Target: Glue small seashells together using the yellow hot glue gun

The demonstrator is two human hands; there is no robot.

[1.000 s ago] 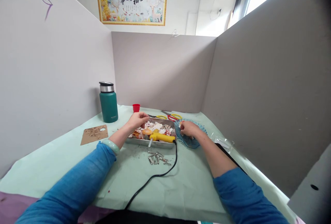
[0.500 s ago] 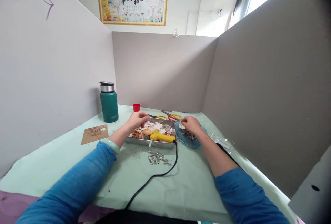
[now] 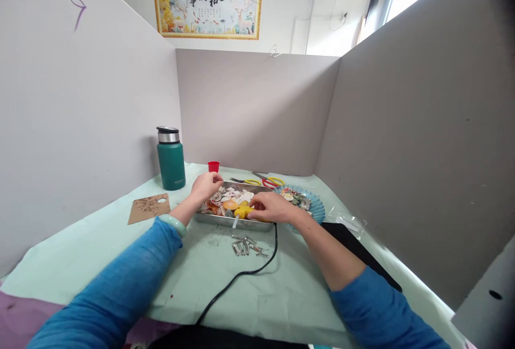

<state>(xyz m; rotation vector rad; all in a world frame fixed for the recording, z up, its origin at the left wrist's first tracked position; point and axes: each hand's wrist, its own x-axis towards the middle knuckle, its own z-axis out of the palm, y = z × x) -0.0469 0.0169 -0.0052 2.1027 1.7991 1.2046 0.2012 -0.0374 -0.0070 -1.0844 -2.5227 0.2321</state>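
My left hand [image 3: 207, 184] is held over the back left corner of a metal tray [image 3: 217, 220]. Its fingers are pinched together, and whatever is between them is too small to make out. In the tray lie many seashells [image 3: 235, 197], white and orange. A yellow hot glue gun [image 3: 242, 211] rests across the tray's front right side, its pale nozzle poking over the rim. My right hand [image 3: 270, 206] lies over the gun with fingers curled on it, hiding most of the handle. Right of the tray, a blue scalloped plate [image 3: 317, 206] holds small shells and bits.
Several metal pin clasps [image 3: 246, 246] lie before the tray, beside the black cord [image 3: 237, 275]. Brown card [image 3: 148, 208] and a green flask [image 3: 171, 165] stand left. Behind are a red cup [image 3: 213, 166] and scissors [image 3: 273, 181]. Grey partitions [image 3: 257, 113] enclose the table.
My right hand has moved left from the blue plate onto the glue gun, uncovering the plate. My left hand has shifted slightly left, away from the shells.
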